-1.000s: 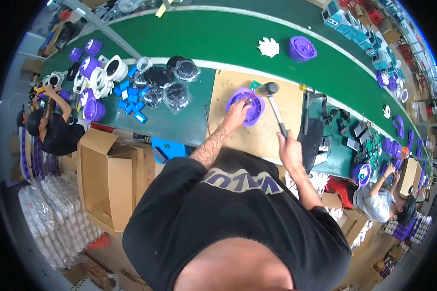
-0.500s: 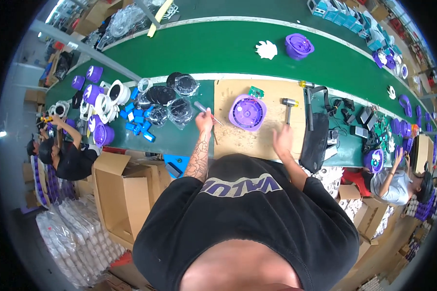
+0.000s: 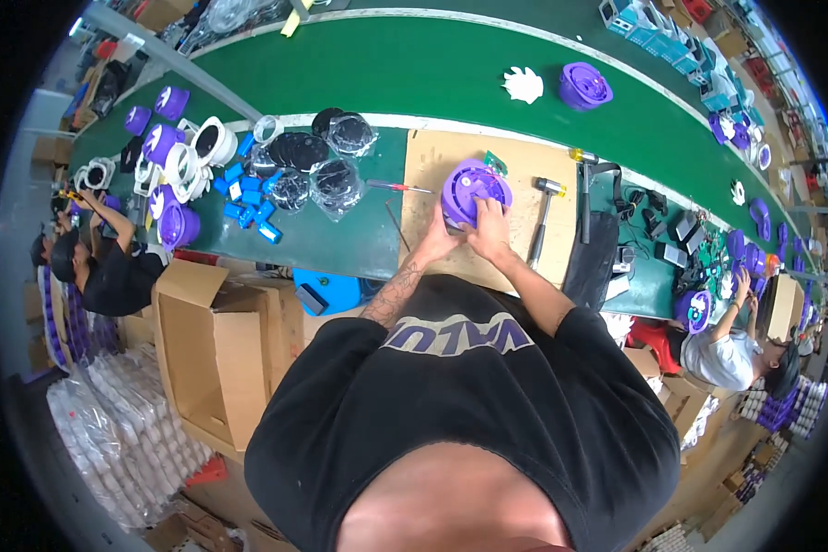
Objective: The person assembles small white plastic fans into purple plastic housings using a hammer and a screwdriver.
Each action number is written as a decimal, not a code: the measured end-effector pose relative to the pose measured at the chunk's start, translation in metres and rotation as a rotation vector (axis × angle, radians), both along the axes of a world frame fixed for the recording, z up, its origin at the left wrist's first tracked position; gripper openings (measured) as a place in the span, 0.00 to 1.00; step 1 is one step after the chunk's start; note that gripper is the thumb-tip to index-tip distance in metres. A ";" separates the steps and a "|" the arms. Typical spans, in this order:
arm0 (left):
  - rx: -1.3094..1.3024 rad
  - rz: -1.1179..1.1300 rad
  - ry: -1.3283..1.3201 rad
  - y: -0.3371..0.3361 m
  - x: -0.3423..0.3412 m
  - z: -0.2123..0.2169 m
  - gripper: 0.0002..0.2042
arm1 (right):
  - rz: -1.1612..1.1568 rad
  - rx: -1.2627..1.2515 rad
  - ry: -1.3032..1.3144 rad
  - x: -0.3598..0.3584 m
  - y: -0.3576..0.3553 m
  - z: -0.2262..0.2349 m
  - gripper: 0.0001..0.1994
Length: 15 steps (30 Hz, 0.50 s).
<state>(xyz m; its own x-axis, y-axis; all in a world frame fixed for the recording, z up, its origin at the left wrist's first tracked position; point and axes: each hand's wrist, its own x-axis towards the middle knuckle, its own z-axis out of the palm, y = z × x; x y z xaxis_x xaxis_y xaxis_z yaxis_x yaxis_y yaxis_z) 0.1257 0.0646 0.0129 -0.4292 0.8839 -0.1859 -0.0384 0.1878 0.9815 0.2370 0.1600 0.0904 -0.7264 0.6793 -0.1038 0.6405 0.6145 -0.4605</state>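
Observation:
A round purple plastic housing (image 3: 467, 177) with a hollow, ribbed inside sits tilted on the cardboard sheet (image 3: 432, 152). My left hand (image 3: 439, 237) grips its near left side. Over the near right rim, my right hand (image 3: 489, 232) is closed, its fingers reaching into the hollow; their tips are partly hidden. A small green circuit board (image 3: 495, 163) stands at the housing's far right edge. To the left, a screwdriver (image 3: 397, 187) with a red part lies across the sheet's edge. A hammer (image 3: 543, 216) lies to the right of my right hand.
Left on the bench are blue blocks (image 3: 253, 210), plastic-wrapped black discs (image 3: 337, 184) and white rings (image 3: 182, 159). A black pouch (image 3: 591, 253) and electronic parts lie right. Beyond runs a green belt (image 3: 414, 69) with a white glove (image 3: 523, 85) and another purple housing (image 3: 585, 86). Co-workers sit at both sides.
My left hand has let go of the screwdriver, which now lies on the bench. Both hands have come together on the purple housing, which has turned and tilted.

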 end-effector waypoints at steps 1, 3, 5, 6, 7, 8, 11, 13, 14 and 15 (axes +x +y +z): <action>0.004 0.015 -0.013 0.002 -0.001 0.003 0.59 | 0.015 0.004 -0.013 0.001 0.000 0.004 0.33; -0.073 0.036 0.210 0.003 -0.006 0.007 0.60 | -0.027 -0.086 0.128 0.004 0.001 0.016 0.32; -0.110 -0.027 0.149 0.002 -0.014 0.011 0.61 | -0.029 -0.084 0.109 0.011 0.009 0.022 0.32; -0.088 -0.063 0.322 0.004 -0.016 0.025 0.61 | -0.103 -0.213 0.207 0.019 0.015 0.018 0.32; -0.067 -0.099 0.497 0.005 -0.019 0.040 0.62 | -0.180 -0.341 0.307 0.028 0.020 0.016 0.32; -0.030 -0.137 0.359 0.005 -0.025 0.052 0.61 | -0.149 -0.336 0.316 0.035 0.025 0.019 0.30; 0.118 -0.039 -0.315 0.011 -0.018 0.065 0.55 | -0.261 -0.795 0.425 0.044 0.033 0.032 0.26; 0.221 -0.070 -0.346 0.021 -0.015 0.064 0.51 | -0.267 -0.890 0.486 0.043 0.033 0.039 0.24; 0.206 -0.048 -0.317 0.023 -0.015 0.061 0.49 | -0.277 -0.953 0.530 0.042 0.032 0.041 0.23; 0.192 -0.033 -0.288 0.027 -0.012 0.059 0.47 | -0.291 -1.012 0.577 0.044 0.032 0.039 0.23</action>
